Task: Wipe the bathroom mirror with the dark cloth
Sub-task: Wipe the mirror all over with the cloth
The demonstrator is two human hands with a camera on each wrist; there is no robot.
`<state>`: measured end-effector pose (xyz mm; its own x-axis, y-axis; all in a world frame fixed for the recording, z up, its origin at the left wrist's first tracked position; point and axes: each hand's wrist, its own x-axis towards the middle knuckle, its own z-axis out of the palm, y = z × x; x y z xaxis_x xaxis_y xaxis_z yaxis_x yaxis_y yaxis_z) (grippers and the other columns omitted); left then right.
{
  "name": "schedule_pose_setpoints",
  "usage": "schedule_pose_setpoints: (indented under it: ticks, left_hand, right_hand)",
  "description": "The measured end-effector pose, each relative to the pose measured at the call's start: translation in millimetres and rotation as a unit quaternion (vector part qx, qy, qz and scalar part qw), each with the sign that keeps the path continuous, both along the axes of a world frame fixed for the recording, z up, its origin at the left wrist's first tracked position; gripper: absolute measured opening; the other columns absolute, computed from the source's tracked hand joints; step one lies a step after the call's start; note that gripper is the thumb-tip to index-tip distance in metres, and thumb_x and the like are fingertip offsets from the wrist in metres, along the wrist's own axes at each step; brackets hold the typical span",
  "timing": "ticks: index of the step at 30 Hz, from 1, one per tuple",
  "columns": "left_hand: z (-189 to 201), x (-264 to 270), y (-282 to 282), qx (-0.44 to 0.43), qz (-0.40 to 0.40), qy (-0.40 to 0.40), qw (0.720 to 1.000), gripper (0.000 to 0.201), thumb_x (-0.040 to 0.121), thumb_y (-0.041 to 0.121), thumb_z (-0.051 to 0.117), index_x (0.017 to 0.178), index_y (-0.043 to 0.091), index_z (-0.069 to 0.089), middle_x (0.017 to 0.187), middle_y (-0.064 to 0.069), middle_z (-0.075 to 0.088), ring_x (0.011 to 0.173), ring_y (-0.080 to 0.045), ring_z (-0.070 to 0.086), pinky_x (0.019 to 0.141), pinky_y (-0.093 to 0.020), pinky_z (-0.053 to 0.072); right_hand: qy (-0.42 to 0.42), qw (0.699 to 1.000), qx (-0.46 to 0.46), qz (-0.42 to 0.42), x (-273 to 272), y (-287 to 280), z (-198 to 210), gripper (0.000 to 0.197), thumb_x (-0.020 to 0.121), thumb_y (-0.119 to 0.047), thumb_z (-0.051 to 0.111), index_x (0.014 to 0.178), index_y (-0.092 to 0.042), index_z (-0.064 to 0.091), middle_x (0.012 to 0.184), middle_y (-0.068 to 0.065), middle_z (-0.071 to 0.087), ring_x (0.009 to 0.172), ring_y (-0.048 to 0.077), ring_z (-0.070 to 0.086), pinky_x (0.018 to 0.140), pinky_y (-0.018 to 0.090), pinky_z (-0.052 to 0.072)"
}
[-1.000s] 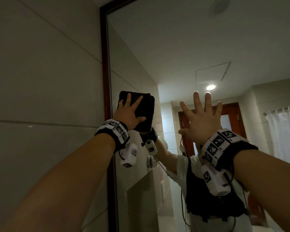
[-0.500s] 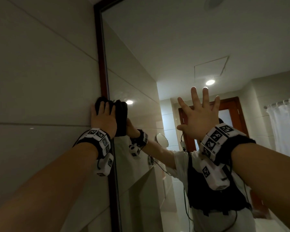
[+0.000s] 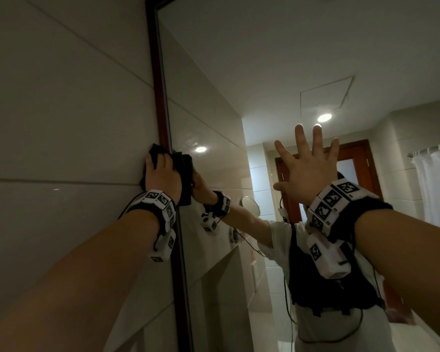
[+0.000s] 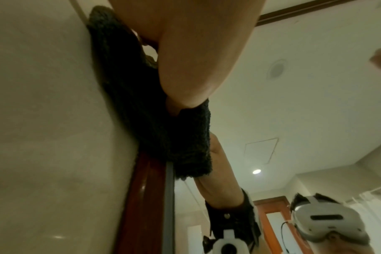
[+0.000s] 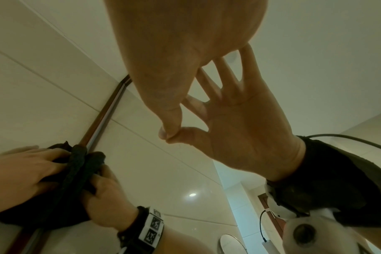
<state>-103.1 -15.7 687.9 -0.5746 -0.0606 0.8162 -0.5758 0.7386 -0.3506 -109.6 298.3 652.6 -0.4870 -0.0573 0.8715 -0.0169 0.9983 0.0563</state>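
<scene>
The dark cloth (image 3: 156,152) sits right on the left edge of the mirror (image 3: 252,72). Part of it lies over the reddish-brown frame (image 3: 160,92), part spills onto the tiled wall (image 3: 61,110), and part lies on the glass. In the left wrist view the cloth (image 4: 141,110) looks fuzzy and bunched up, and it covers the top of the frame (image 4: 139,197) there.

Your left hand (image 3: 163,174) lies flat on top of the cloth and presses it against the frame and the wall. Your fingers look mostly straight, so you are pushing the cloth, not squeezing it. In the right wrist view you can see this hand (image 5: 26,165) on the cloth (image 5: 76,173), with its twin in the glass meeting it from the other side.

Your right hand (image 3: 306,171) is well apart from the cloth, farther right on the mirror. Its fingers are spread wide and it holds nothing. In the right wrist view the thumb tip (image 5: 166,130) touches its own reflection, so the hand is on the glass.

In the mirror you can see a ceiling light (image 3: 324,118), a brown door (image 3: 361,158), a white shower curtain (image 3: 434,189) and a small round mirror (image 3: 249,204).
</scene>
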Motion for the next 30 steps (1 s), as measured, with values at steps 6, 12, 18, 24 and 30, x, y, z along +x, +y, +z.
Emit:
schedule_pose_setpoints:
  ticks: [6,12,18,24,30]
  left_hand:
    - [-21,6,-2,-0.005,-0.011,-0.033,0.999,0.046,0.100,0.038,0.035,0.139,0.020,0.052,0.160,-0.013,0.016,0.147,-0.035,0.012,0.118,-0.057,0.005]
    - [-59,5,-6,0.004,-0.020,-0.057,0.998,0.046,0.101,0.035,0.035,0.142,0.019,0.048,0.162,-0.013,0.009,0.148,-0.034,0.005,0.119,-0.055,0.000]
    - [-67,0,-12,0.006,-0.021,-0.041,0.999,0.060,0.102,0.036,0.030,0.156,0.014,0.018,0.163,-0.012,0.002,0.149,-0.032,-0.001,0.118,-0.057,-0.001]
    - [-48,1,-11,0.001,-0.018,-0.038,0.999,0.061,0.101,0.036,0.029,0.156,0.014,0.014,0.163,-0.011,-0.001,0.150,-0.031,-0.003,0.117,-0.060,-0.001]
    - [10,3,-4,0.035,-0.013,-0.023,0.999,0.058,0.100,0.037,0.029,0.155,0.020,0.022,0.164,-0.007,0.000,0.150,-0.029,-0.003,0.114,-0.064,-0.010]
  right_hand:
    - [0.011,1.000,-0.004,0.001,1,-4,-4,0.097,0.081,-0.078,0.045,0.153,-0.040,-0.008,0.160,0.012,-0.027,0.144,0.045,-0.024,0.113,0.070,-0.004]
    - [0.007,1.000,-0.004,0.014,10,-13,-9,0.088,0.086,-0.069,0.047,0.154,-0.039,0.000,0.161,0.014,-0.022,0.144,0.048,-0.020,0.111,0.071,-0.002]
    - [-0.005,0.993,0.059,0.104,12,-62,-26,0.090,0.084,-0.067,0.055,0.153,-0.041,0.002,0.164,0.008,-0.011,0.148,0.040,-0.014,0.115,0.067,0.001]
    - [-0.011,0.995,0.088,0.047,-5,-73,-36,0.099,0.080,-0.074,0.054,0.153,-0.040,-0.004,0.160,0.013,-0.024,0.144,0.045,-0.022,0.112,0.071,-0.006]
    - [-0.004,0.995,0.077,0.069,-15,-69,-36,0.100,0.077,-0.076,0.053,0.152,-0.045,-0.005,0.161,0.009,-0.025,0.144,0.042,-0.026,0.111,0.069,-0.009]
